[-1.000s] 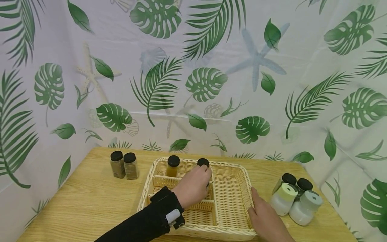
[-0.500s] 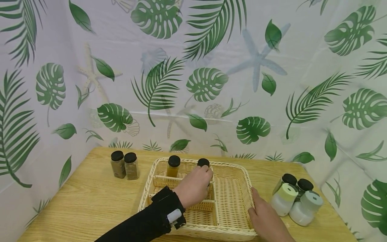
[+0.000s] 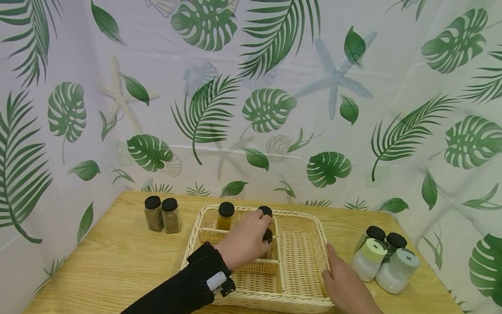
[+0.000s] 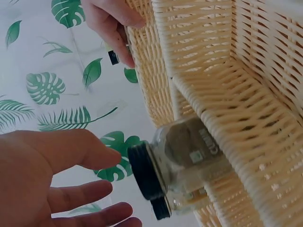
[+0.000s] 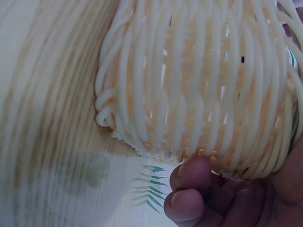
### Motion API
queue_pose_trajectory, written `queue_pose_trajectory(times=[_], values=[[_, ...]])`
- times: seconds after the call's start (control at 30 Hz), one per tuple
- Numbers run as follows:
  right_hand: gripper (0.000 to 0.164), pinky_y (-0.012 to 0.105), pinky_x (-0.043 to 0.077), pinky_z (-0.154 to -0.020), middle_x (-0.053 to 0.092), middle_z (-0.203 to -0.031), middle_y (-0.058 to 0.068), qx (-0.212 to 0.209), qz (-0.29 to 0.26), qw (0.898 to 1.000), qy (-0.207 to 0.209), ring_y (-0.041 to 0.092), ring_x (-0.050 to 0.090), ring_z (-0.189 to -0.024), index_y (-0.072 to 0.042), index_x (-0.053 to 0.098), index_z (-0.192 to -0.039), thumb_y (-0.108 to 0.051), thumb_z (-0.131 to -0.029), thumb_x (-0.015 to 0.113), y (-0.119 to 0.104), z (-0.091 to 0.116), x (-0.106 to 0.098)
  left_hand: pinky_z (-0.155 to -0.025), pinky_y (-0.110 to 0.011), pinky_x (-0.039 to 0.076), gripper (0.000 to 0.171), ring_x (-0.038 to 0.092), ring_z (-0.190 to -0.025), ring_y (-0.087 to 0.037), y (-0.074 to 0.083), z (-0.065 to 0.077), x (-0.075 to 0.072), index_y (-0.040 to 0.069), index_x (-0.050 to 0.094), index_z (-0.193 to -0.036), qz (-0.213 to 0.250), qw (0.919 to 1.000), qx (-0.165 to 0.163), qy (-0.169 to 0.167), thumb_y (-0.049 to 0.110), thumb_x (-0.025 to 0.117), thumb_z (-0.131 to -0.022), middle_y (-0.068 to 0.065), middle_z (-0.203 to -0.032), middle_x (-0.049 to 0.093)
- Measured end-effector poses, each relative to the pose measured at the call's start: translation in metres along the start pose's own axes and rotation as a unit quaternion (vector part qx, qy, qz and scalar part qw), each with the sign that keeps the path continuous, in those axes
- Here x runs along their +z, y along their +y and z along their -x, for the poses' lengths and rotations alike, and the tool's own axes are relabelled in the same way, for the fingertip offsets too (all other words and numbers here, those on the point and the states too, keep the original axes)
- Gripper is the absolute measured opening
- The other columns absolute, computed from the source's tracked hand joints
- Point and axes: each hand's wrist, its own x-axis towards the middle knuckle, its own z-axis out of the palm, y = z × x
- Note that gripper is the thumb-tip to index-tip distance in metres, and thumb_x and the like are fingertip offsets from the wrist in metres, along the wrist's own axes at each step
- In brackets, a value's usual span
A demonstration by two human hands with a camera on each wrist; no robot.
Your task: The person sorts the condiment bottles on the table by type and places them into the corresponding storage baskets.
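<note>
My left hand point(image 3: 247, 240) hovers over the divided side of a wicker basket point(image 3: 300, 253), fingers spread and relaxed. Just beyond its fingertips is the black lid of a spice jar point(image 4: 189, 151), which stands in the middle compartment; its label appears to read cumin. In the head view the hand partly covers this jar. Another black-lidded jar point(image 3: 265, 211) stands behind it in the back compartment, with a yellow-filled jar point(image 3: 225, 216) to its left. My right hand point(image 3: 347, 281) grips the basket's right side, fingers curled around the wickerwork in the right wrist view.
Two brown spice jars point(image 3: 162, 214) stand on the wooden table point(image 3: 102, 261) left of the basket. Right of it cluster two black-lidded jars point(image 3: 395, 240) and two white bottles point(image 3: 397, 271) with pale caps. A leaf-print cloth point(image 3: 274, 161) hangs behind the table.
My left hand has drawn back to the left, away from the spice jar, whose black lid now shows in the middle compartment. The right hand keeps its grip on the basket.
</note>
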Motion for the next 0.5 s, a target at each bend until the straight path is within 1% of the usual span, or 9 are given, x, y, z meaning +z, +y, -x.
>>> queue_pose_trajectory(times=[0.13, 0.23, 0.3, 0.43, 0.5], values=[[0.066, 0.059, 0.042, -0.105, 0.038, -0.152, 0.034, -0.001, 0.002, 1.0, 0.002, 0.046, 0.045, -0.137, 0.013, 0.015, -0.155, -0.009, -0.1, 0.045, 0.0, 0.0, 0.0, -0.081, -0.031, 0.051, 0.036, 0.058, -0.1, -0.022, -0.006, 0.008, -0.009, 0.003, 0.062, -0.125, 0.009, 0.9995, -0.014, 0.027, 0.017, 0.07, -0.092, -0.011, -0.114, 0.06], [0.066, 0.059, 0.042, -0.105, 0.038, -0.152, 0.034, -0.001, 0.003, 1.0, 0.002, 0.047, 0.044, -0.137, 0.013, 0.015, -0.154, -0.009, -0.1, 0.045, 0.0, 0.0, 0.0, -0.087, -0.035, 0.053, 0.034, 0.06, -0.105, -0.024, -0.013, 0.015, -0.016, 0.003, 0.064, -0.122, 0.001, 0.9982, -0.021, 0.056, 0.018, 0.07, -0.092, -0.011, -0.115, 0.061], [0.066, 0.06, 0.042, -0.106, 0.038, -0.151, 0.034, -0.001, 0.002, 1.0, 0.002, 0.047, 0.044, -0.138, 0.013, 0.015, -0.154, -0.009, -0.1, 0.044, -0.001, 0.001, 0.0, -0.088, -0.037, 0.053, 0.034, 0.059, -0.106, -0.026, -0.018, 0.02, -0.021, 0.003, 0.065, -0.121, 0.002, 0.9971, -0.025, 0.072, 0.019, 0.07, -0.092, -0.012, -0.115, 0.062], [0.066, 0.06, 0.041, -0.106, 0.038, -0.151, 0.034, 0.0, -0.004, 1.0, 0.0, 0.047, 0.043, -0.138, 0.013, 0.014, -0.155, -0.009, -0.1, 0.043, -0.001, 0.001, -0.001, -0.089, -0.04, 0.051, 0.031, 0.059, -0.107, -0.028, -0.031, 0.028, -0.029, 0.002, 0.065, -0.119, 0.018, 0.9947, -0.039, 0.094, 0.018, 0.069, -0.093, -0.012, -0.115, 0.061], [0.066, 0.06, 0.041, -0.106, 0.038, -0.152, 0.034, 0.001, -0.004, 1.0, -0.001, 0.047, 0.043, -0.138, 0.013, 0.014, -0.155, -0.01, -0.1, 0.043, -0.002, 0.002, -0.001, -0.088, -0.041, 0.051, 0.029, 0.058, -0.105, -0.028, -0.038, 0.033, -0.032, 0.002, 0.065, -0.118, 0.028, 0.993, -0.048, 0.105, 0.016, 0.069, -0.093, -0.012, -0.113, 0.061]])
